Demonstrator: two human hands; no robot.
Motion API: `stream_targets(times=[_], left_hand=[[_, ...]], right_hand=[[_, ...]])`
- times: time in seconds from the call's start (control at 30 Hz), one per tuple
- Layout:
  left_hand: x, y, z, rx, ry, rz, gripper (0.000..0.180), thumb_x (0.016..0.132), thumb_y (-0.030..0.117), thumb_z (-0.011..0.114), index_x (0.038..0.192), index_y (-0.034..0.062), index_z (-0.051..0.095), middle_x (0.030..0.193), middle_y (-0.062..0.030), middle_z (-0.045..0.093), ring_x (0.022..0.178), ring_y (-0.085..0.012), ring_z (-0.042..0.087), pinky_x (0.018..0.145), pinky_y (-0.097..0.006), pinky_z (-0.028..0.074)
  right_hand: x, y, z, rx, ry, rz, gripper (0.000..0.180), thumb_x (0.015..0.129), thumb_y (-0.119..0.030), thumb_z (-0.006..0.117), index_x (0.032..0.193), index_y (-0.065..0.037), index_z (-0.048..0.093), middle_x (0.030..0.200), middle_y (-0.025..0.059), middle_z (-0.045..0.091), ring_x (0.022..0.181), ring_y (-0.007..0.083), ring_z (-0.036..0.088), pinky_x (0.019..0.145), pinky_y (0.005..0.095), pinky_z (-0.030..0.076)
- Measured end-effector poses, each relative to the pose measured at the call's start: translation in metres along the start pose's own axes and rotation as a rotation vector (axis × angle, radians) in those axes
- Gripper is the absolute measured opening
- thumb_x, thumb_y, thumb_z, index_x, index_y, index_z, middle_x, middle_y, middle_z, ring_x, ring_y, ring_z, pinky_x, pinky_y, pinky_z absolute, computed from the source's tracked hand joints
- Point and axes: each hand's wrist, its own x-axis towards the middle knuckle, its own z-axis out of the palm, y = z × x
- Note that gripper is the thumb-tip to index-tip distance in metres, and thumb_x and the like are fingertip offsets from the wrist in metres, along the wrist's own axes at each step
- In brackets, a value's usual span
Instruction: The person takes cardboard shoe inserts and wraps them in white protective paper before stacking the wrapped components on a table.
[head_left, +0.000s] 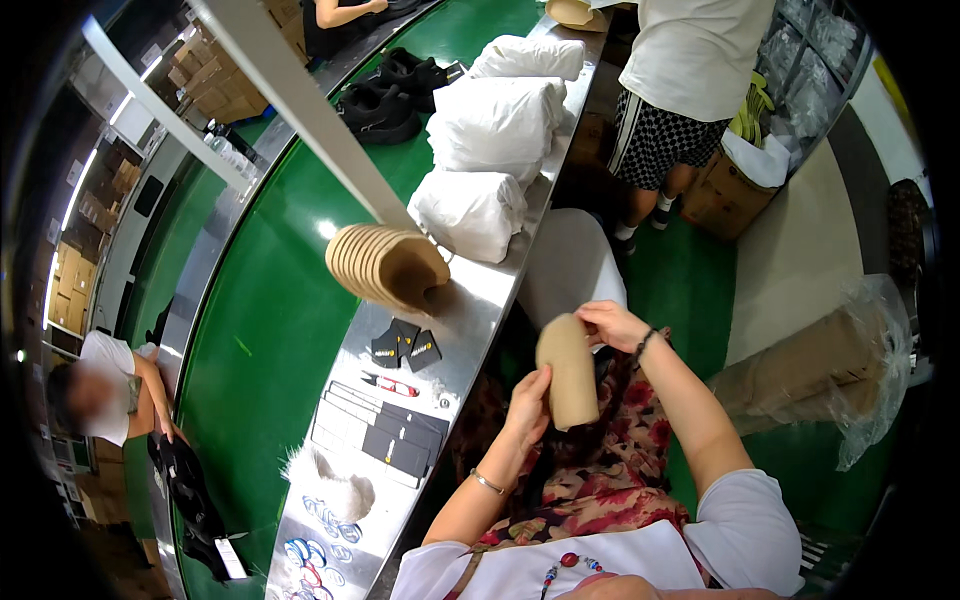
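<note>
Over my lap I hold a tan curved cardboard insert (568,378) with a rounded upper end. My left hand (528,405) grips its left side, thumb on the face. At its upper right edge, the fingers of my right hand (610,326) are closed on the rim. On the metal table edge (478,315) to my left stands a stack of similar nested cardboard inserts (385,268). Nearer me lie small black tags (405,345), a red pen (392,385), rows of black and white cards (395,445), a white fluffy piece (335,490) and several round badges (312,560).
White wrapped bundles (495,125) line the table's far end, beside black shoes (385,105) on the green belt (275,260). A white post (310,110) rises by the stack. A plastic-covered carton (815,365) stands right. Co-workers (695,50) are ahead and across the belt.
</note>
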Motion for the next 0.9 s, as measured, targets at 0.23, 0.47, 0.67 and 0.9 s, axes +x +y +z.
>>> stream_targets(times=[0.23,0.47,0.67,0.9], left_hand=[[0.011,0.013,-0.024,0.032,0.360,-0.003,0.035,0.086,0.023,0.062,0.111,0.0008,0.052,0.105,-0.0104,0.058,0.096,-0.0211,0.057,0.084,-0.034,0.047],[0.022,-0.012,-0.063,-0.012,0.493,-0.171,0.041,0.087,0.029,0.059,0.119,0.0058,0.048,0.107,-0.0071,0.057,0.098,-0.0209,0.056,0.081,-0.038,0.048],[0.044,-0.030,-0.087,0.015,0.502,-0.075,0.051,0.083,0.027,0.065,0.123,0.0022,0.045,0.110,-0.0082,0.054,0.099,-0.0197,0.054,0.087,-0.034,0.044],[0.052,-0.025,-0.079,0.160,0.456,-0.102,0.053,0.083,0.021,0.064,0.126,0.0003,0.042,0.118,-0.0103,0.051,0.106,-0.0194,0.050,0.090,-0.033,0.042]], right_hand=[[0.138,0.039,-0.031,-1.211,0.594,-0.561,0.038,0.088,-0.027,0.049,0.121,-0.009,0.053,0.123,0.0171,0.052,0.118,0.0333,0.045,0.096,0.0423,0.038],[0.172,0.052,-0.043,-1.799,0.583,-0.366,0.051,0.088,-0.034,0.047,0.135,-0.018,0.035,0.145,0.0086,0.025,0.136,0.0283,0.017,0.103,0.0546,0.023],[0.180,0.071,-0.076,-1.769,0.697,-0.661,0.041,0.084,-0.020,0.051,0.125,-0.015,0.049,0.139,0.0049,0.038,0.131,0.0232,0.030,0.104,0.0489,0.024],[0.176,0.059,-0.103,-1.158,0.783,-0.701,0.022,0.079,-0.002,0.052,0.099,-0.005,0.062,0.108,0.0088,0.060,0.109,0.0280,0.051,0.092,0.0401,0.039]])
